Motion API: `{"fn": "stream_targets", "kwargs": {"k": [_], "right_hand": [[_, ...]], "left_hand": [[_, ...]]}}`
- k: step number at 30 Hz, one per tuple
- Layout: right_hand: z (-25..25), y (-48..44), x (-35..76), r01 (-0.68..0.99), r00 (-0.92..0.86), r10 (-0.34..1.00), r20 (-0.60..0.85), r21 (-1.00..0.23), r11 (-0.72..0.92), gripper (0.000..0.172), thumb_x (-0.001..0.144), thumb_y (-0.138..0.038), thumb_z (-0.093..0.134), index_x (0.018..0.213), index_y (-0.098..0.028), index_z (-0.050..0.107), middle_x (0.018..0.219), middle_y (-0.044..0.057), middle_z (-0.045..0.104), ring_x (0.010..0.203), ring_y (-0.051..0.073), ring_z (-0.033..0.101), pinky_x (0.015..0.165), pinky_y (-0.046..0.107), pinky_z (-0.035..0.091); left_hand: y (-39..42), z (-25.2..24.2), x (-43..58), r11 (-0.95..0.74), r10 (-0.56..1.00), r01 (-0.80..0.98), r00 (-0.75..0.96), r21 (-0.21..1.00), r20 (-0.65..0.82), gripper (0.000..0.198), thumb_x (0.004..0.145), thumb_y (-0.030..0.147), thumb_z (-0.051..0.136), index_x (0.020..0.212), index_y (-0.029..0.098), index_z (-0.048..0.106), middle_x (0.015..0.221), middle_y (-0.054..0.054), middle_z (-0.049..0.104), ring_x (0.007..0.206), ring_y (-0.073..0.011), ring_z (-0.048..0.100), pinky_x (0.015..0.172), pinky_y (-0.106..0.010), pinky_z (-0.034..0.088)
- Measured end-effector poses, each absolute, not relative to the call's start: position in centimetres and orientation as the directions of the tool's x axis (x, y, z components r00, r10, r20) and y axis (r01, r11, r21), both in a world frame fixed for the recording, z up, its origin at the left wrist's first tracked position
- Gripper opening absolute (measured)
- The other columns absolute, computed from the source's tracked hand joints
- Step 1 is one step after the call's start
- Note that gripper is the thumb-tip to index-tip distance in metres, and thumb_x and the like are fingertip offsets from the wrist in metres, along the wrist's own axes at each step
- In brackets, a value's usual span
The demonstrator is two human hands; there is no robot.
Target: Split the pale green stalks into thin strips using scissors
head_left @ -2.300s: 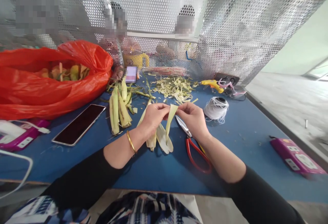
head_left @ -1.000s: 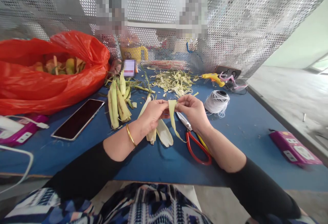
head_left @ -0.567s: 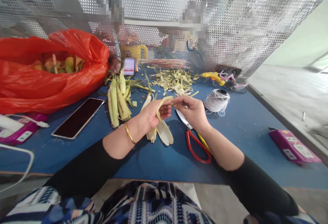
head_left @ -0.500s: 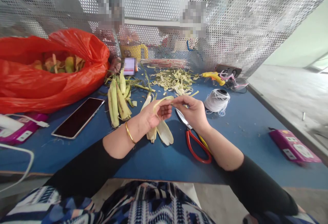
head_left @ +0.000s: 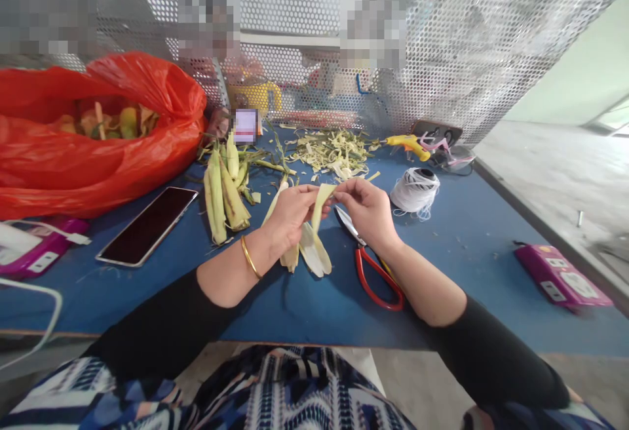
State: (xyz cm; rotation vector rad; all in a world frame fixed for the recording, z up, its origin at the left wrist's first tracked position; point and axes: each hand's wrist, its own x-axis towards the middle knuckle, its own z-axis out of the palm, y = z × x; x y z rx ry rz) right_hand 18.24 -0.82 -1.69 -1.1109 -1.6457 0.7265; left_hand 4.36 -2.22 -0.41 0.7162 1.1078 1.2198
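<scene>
Between my two hands is a pale yellow-green strip of corn husk (head_left: 322, 202), its lower end hanging down. My left hand (head_left: 291, 215) is closed on the strip's left side, the fingertips partly hidden behind it. From the right, the thumb and index finger of my right hand (head_left: 366, 212) pinch its upper edge. Loose husk pieces (head_left: 314, 254) lie on the table under my left hand. Scissors with red handles (head_left: 362, 266) rest just below my right hand, partly covered by it.
Whole husks (head_left: 223, 194) lie left of my hands, a heap of husk scraps (head_left: 334, 151) behind them. A white thread spool (head_left: 415, 193), yellow glue gun (head_left: 409, 146), phone (head_left: 150, 225), red plastic bag (head_left: 98, 177) and purple power strip (head_left: 560, 273) are around. A perforated metal screen (head_left: 289, 4) stands behind.
The husk strip has turned: before, it curved over my left hand; now it shows its broad face and hangs down between the hands. My left fingers have curled in around it.
</scene>
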Motion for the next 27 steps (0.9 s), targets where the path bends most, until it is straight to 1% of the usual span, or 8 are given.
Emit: {"fn": "stream_targets", "kwargs": {"k": [6,13,17,19,22,24,27], "right_hand": [[-1.6,-0.94,18.09,0.319,-0.053,0.935,0.351,-0.881,0.349,0.007,0.074,-0.026,0.061,0.07,-0.02,0.061,0.061,-0.003,0.059,0.057,0.012,0.05,0.059,0.026,0.041],[-1.53,-0.82,18.23,0.279,-0.031,0.946,0.324,-0.906,0.319,0.009,0.07,-0.029,0.064,0.07,-0.02,0.061,0.059,-0.003,0.059,0.054,0.011,0.049,0.054,0.025,0.039],[-1.53,-0.79,18.31,0.265,-0.035,0.951,0.307,-0.915,0.305,0.008,0.069,-0.027,0.064,0.069,-0.02,0.061,0.057,-0.003,0.059,0.052,0.011,0.049,0.051,0.024,0.037],[-1.54,-0.68,18.31,0.222,-0.038,0.956,0.291,-0.93,0.292,0.007,0.068,-0.026,0.064,0.069,-0.021,0.061,0.057,-0.004,0.06,0.051,0.01,0.05,0.05,0.024,0.038],[-1.51,-0.51,18.25,0.134,-0.038,0.957,0.289,-0.947,0.291,0.006,0.065,-0.024,0.065,0.067,-0.021,0.06,0.056,-0.004,0.06,0.052,0.011,0.053,0.053,0.025,0.042],[-1.39,-0.46,18.22,0.095,-0.029,0.96,0.277,-0.956,0.279,0.008,0.063,-0.024,0.066,0.065,-0.021,0.059,0.055,-0.004,0.06,0.053,0.012,0.054,0.053,0.025,0.044],[-1.05,-0.48,18.27,0.087,-0.042,0.974,0.225,-0.97,0.227,0.015,0.061,-0.028,0.071,0.063,-0.021,0.059,0.054,-0.003,0.061,0.052,0.012,0.055,0.051,0.026,0.043]], "left_hand": [[-2.35,-0.65,4.54,0.156,0.982,-0.268,-0.065,0.951,-0.179,0.014,0.063,0.023,0.078,0.062,0.015,0.066,0.057,0.0,0.065,0.052,-0.0107,0.059,0.061,-0.025,0.051],[-2.46,-0.54,4.6,0.084,0.993,-0.145,-0.067,0.986,-0.094,0.01,0.067,0.017,0.074,0.065,0.015,0.064,0.059,0.002,0.064,0.054,-0.0104,0.06,0.06,-0.025,0.052],[-2.5,-0.44,4.57,0.081,0.995,-0.121,-0.046,0.989,-0.087,0.016,0.066,0.018,0.078,0.065,0.015,0.062,0.059,0.002,0.064,0.054,-0.0098,0.059,0.059,-0.024,0.052],[-2.42,-0.48,4.54,0.092,0.994,-0.123,-0.04,0.988,-0.097,0.015,0.068,0.02,0.077,0.066,0.015,0.062,0.058,0.001,0.064,0.054,-0.0101,0.06,0.06,-0.024,0.052],[-2.31,-0.53,4.53,0.105,0.993,-0.134,-0.039,0.985,-0.111,0.014,0.072,0.021,0.074,0.066,0.015,0.064,0.059,0.0,0.065,0.053,-0.0101,0.06,0.062,-0.025,0.052],[-2.31,-0.51,4.56,0.101,0.994,-0.127,-0.031,0.987,-0.106,0.013,0.071,0.02,0.075,0.067,0.015,0.063,0.061,0.0,0.066,0.054,-0.0103,0.06,0.062,-0.026,0.052],[-2.39,-0.45,4.61,0.09,0.996,-0.096,-0.015,0.991,-0.092,0.016,0.066,0.016,0.078,0.068,0.016,0.062,0.062,0.002,0.065,0.058,-0.0107,0.061,0.059,-0.023,0.051]]}}
